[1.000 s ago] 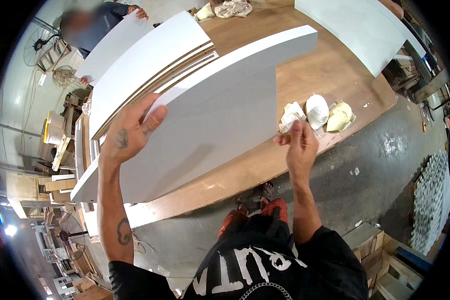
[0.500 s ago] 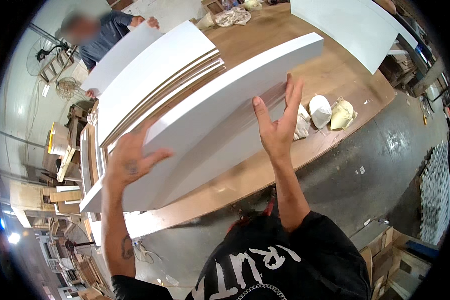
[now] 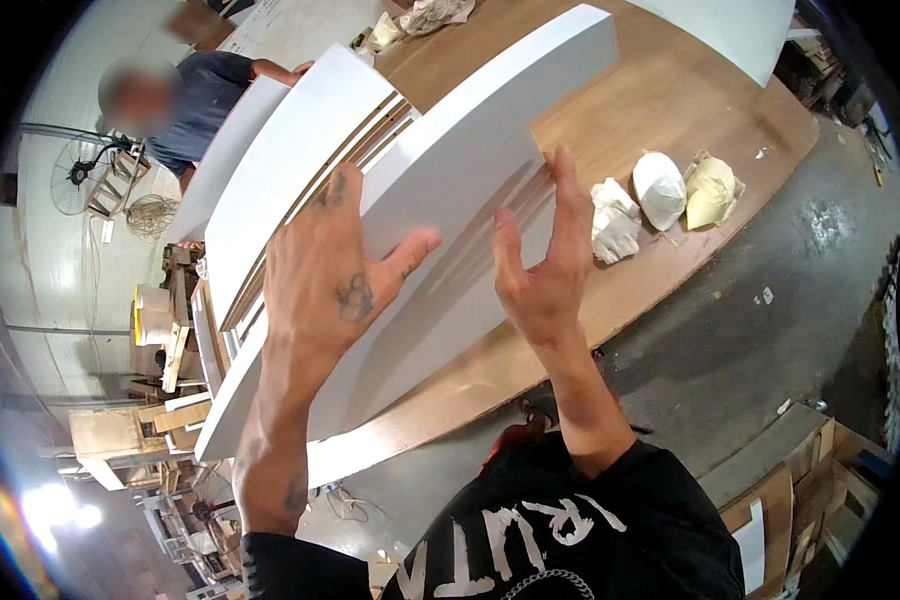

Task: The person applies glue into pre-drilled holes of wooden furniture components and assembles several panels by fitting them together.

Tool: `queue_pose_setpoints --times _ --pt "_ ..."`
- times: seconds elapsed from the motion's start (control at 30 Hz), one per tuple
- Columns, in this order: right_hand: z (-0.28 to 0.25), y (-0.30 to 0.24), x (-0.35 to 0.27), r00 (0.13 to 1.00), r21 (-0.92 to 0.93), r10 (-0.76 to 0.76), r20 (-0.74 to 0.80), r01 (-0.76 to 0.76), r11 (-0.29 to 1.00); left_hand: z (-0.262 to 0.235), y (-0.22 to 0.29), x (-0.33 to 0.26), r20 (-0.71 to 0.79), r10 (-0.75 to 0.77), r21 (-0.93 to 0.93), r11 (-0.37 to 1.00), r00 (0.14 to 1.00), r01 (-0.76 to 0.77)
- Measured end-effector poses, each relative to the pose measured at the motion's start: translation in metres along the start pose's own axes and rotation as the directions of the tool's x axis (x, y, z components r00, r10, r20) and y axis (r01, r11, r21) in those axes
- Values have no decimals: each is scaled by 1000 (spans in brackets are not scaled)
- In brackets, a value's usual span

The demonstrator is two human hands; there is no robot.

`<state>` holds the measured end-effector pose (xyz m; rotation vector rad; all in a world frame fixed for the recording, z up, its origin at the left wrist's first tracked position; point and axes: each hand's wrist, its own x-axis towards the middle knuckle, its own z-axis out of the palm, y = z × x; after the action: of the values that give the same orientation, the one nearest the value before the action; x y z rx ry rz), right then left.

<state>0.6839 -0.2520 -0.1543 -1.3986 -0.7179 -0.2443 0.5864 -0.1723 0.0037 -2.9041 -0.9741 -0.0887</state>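
A long white panel (image 3: pixel 460 150) stands on edge on a brown worktable (image 3: pixel 580 130), running from near left to far right. My left hand (image 3: pixel 330 270) is spread over its upper edge, thumb and fingers apart. Before the panel's glossy near face is my right hand (image 3: pixel 545 285), its fingers raised and the thumb spread away. Whether either hand touches the panel I cannot tell. Behind it lies a stack of white boards (image 3: pixel 305 150) with brown edges.
Three wrapped cloth bundles, among them a white one (image 3: pixel 660 190), sit right of the panel. A person (image 3: pixel 200 105) at the far left holds another white sheet (image 3: pixel 225 165). A pale panel (image 3: pixel 735 30) lies far right. Cardboard (image 3: pixel 770 500) stands low at right.
My left hand has moved right and up along the panel. My right hand has shifted slightly lower. The view has tilted, so the table and panel sit differently.
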Motion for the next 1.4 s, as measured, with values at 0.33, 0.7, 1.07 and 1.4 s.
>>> queue_pose_setpoints --times 0.33,0.7,1.07,1.4 --pt "14 -12 20 999 -190 -20 33 26 982 8 0 4 -49 -4 -18 1000 999 3" --pt "34 -29 16 998 -292 -39 47 51 955 11 -12 9 -58 29 -34 999 998 -31" --pt "44 -49 -6 983 -275 1 182 50 960 4 -27 12 59 129 -168 979 990 -118" --pt "43 -74 -39 921 -209 -54 386 144 967 -2 -43 8 -95 283 -204 933 954 -297"
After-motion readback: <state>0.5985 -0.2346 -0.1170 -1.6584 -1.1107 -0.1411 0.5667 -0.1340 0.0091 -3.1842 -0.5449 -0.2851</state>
